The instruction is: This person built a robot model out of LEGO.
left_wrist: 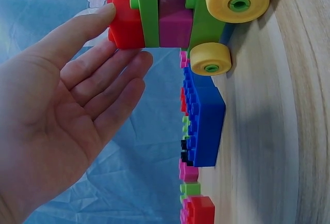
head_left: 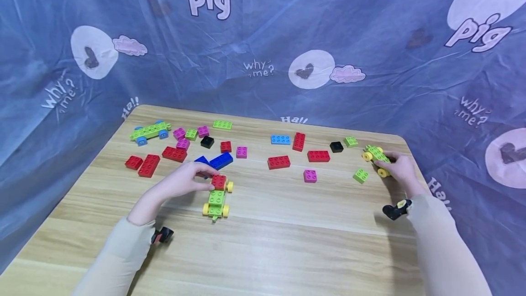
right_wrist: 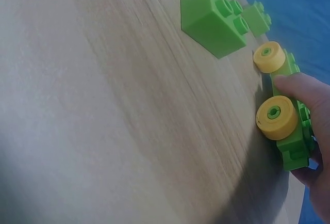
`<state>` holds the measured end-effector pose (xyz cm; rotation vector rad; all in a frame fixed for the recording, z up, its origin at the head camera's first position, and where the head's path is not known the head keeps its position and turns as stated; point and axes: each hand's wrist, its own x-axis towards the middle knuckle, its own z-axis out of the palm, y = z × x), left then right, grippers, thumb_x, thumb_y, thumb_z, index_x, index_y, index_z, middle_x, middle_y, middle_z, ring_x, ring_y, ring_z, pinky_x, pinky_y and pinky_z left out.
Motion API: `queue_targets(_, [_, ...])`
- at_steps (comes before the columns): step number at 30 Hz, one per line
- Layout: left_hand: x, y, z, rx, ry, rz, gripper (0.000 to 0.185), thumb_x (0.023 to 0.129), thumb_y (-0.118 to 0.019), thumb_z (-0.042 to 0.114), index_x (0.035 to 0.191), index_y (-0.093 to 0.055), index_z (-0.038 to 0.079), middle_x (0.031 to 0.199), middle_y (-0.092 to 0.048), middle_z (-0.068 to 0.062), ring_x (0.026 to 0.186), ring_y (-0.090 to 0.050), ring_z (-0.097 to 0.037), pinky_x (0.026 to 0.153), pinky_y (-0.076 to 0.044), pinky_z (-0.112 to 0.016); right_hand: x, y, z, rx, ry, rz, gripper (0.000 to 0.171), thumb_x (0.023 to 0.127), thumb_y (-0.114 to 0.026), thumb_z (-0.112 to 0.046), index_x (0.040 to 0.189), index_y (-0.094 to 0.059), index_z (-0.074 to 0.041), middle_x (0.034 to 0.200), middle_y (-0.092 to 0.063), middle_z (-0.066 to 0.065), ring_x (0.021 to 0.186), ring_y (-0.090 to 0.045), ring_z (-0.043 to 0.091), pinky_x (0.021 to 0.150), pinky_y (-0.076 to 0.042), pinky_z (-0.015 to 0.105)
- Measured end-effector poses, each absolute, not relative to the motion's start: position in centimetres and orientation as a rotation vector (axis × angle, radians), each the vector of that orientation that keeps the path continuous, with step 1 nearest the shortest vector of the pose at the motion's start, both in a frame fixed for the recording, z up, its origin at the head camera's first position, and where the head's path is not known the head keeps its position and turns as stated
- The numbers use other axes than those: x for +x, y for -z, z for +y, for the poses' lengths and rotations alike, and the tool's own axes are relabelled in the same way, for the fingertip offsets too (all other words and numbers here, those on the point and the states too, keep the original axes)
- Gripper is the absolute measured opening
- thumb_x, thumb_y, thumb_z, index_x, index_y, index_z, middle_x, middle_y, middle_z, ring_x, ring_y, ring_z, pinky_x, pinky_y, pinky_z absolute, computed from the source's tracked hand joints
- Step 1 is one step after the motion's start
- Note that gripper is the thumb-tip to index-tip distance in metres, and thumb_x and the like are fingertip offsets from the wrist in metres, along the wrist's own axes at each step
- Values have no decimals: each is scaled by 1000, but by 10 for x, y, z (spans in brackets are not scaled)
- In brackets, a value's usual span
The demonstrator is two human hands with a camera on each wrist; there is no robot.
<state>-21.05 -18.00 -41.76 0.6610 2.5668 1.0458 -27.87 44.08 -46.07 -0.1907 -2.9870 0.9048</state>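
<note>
- A broad band of bare wood is seen at the near side of the table point(head_left: 287, 250), crossed only by the two sleeves and the wrist cameras.
- A green wheeled car base point(head_left: 216, 202) with yellow wheels stands left of centre; its long axis runs near to far, tilted slightly to the right.
- A red square brick point(head_left: 218, 182) is seated on the far end of that car, stacked over a green plate and a magenta brick in the left wrist view.
- The left hand point(head_left: 186, 181) is laid against the red square brick with its fingers point(left_wrist: 111, 79) nearly straight and the palm open; only the fingertips touch it, and nothing is clasped.
- A blue long brick point(head_left: 221, 161) lies just beyond the left hand, flat on the wood.
- A second green car base point(head_left: 377, 155) with yellow wheels sits close to the right edge, its long axis slanting from near right to far left.
- The right hand point(head_left: 399, 168) is curled round that second base from the near side, a thumb point(right_wrist: 304, 92) pressed between the two wheels.
- A small green brick point(head_left: 360, 176) stands just left of it, with open wood nearer.
- Loose red, magenta, black and green bricks are scattered across the far half.
- A green car with blue wheels point(head_left: 150, 131) rests near the far left corner.
</note>
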Motion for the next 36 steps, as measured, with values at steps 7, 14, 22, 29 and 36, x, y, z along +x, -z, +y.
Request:
queue_targets(7, [-211,419,-179,675,-1046,2556,39,88,-73,17,123,-66,1,115,-69,-11,108,-64,-29,94,-52,-49,-277,459,442,-215,-892,-2989,61,93,-65,-32,132,-51,12,124,-56,37,105,-57,41,63,-40,10])
queue_targets(14, [-212,416,-178,675,-1038,2551,39,87,-74,18,122,-66,2,115,-70,-11,108,-63,-30,94,-52,-49,-273,455,441,-192,-862,-2971,59,94,-64,-31,132,-51,13,125,-55,38,105,-57,43,71,-47,21])
queue_targets(22, [-216,408,-171,693,-1101,2556,42,87,-74,20,123,-65,0,118,-69,-16,108,-64,-30,92,-53,-50,-264,423,426,-200,-812,-2882,60,92,-66,-34,133,-53,8,123,-59,33,102,-59,33,80,-47,29])
queue_targets(29, [-214,397,-153,698,-1142,2721,41,88,-73,18,126,-64,3,125,-66,-17,117,-60,-36,98,-49,-53,-256,397,396,-141,-885,-2762,55,89,-71,-31,130,-58,4,115,-64,26,74,-41,-22,63,-38,2])
queue_targets(36, [-202,386,-125,688,-1278,2790,48,87,-74,18,132,-60,5,134,-60,-15,125,-56,-36,103,-46,-52,-241,379,346,-42,-1001,-2705,55,87,-73,-29,128,-59,6,114,-65,28,74,-45,-20,61,-42,3])
